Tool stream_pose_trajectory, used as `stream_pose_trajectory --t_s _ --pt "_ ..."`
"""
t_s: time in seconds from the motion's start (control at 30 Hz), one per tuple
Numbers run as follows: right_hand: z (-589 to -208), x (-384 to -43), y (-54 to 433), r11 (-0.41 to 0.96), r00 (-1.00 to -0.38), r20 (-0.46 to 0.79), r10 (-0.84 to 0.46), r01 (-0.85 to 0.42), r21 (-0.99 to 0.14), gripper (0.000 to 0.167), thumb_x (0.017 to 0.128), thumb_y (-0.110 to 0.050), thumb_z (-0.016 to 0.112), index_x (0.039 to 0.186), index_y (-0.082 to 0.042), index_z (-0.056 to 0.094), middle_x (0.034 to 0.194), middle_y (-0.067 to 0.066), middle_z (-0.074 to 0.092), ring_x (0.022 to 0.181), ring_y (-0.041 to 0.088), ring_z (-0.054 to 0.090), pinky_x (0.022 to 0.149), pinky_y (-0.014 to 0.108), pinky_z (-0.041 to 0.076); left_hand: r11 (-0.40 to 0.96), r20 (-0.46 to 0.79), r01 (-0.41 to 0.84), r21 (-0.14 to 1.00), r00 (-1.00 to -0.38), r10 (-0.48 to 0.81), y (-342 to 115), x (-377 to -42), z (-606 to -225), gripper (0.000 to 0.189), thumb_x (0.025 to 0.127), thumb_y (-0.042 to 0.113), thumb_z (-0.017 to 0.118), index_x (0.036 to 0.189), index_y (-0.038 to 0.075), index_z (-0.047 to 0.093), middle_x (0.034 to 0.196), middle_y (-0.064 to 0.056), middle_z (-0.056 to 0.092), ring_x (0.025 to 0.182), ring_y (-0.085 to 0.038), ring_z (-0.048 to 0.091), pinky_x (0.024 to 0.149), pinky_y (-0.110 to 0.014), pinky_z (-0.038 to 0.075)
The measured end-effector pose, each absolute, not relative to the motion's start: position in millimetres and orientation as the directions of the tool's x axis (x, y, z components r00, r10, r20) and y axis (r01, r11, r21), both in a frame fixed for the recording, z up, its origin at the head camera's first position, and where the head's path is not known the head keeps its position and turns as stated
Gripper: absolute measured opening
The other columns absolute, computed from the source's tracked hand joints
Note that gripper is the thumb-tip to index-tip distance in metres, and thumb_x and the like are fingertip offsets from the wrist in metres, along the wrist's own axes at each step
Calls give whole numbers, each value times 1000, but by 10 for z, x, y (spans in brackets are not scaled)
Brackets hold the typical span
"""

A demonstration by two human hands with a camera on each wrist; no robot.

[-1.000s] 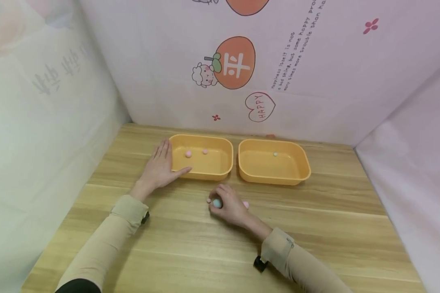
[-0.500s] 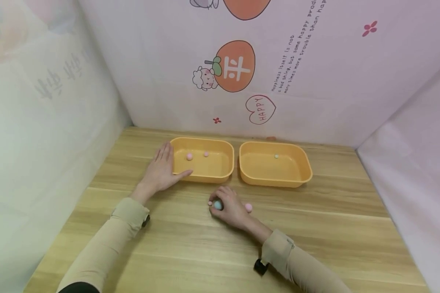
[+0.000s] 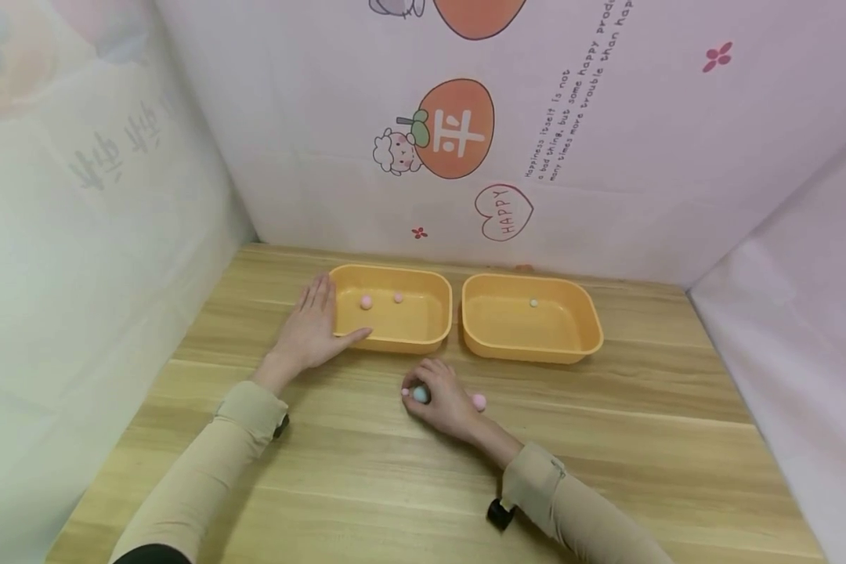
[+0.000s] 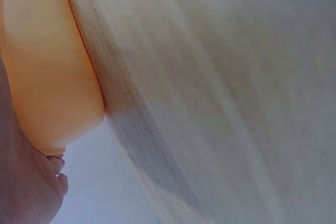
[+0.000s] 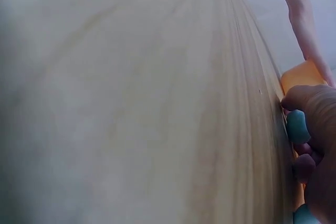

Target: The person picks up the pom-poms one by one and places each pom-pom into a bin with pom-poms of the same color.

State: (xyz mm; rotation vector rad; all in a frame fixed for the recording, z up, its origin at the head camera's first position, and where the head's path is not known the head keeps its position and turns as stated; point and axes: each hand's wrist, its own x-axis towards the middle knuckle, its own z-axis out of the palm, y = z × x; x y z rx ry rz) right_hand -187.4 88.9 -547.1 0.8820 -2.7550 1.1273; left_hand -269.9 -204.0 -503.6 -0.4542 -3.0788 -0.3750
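My left hand [image 3: 309, 329] rests against the left end of the left yellow tray [image 3: 433, 338], fingers straight and thumb along its near rim. In the left wrist view, a few fingertips show past the end of the tray [image 4: 55, 72]. Just in front of the trays, my right hand [image 3: 446, 401] is low over the table with thumb and forefinger curled. A small pink ball [image 3: 405, 392] is pinched between their tips. Inside that curl sits a larger blue ball [image 3: 421, 394], also visible in the right wrist view [image 5: 297, 127]. By the wrist lies a pink ball [image 3: 479, 402].
Two pink balls, one larger [image 3: 366, 301] and one smaller [image 3: 398, 298], lie in the left tray. The right yellow tray [image 3: 585, 345] holds a tiny pale ball [image 3: 533, 303]. Behind the wooden table [image 3: 366, 486] hangs a printed cloth [image 3: 324, 157].
The head view has shifted slightly, so everything sits a little lower in it. Both hands keep their places, and the balls look unmoved.
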Motion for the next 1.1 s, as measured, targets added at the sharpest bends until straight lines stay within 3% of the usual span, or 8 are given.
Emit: stream_pose_trajectory --t_s 0.77,0.97,1.1 --pt "-5351 -1799 928 532 -843 226 -489 -493 -688 9 98 -10 78 104 -14 73 108 2 70 108 19 63 101 38 44 935 60 283 212 -959 276 -2016 -2646 -5042 133 96 95 37 171 -11 9 183 -31 6 174 -43 4 143 -55 7" --pt "-5326 -1779 972 463 -825 256 -504 -509 -726 11 98 -6 77 108 -8 73 110 2 69 109 16 62 98 30 56 938 52 278 208 -961 273 -2010 -2640 -5024 132 96 94 38 172 -10 8 183 -30 4 174 -43 2 143 -55 5" --pt "-5327 -1775 1010 432 -808 303 -505 -541 -722 12 98 -5 76 109 -7 71 109 3 68 104 15 62 92 25 56 937 51 277 211 -961 272 -2007 -2644 -5019 131 97 93 38 172 -10 8 183 -30 4 174 -42 2 143 -55 5"
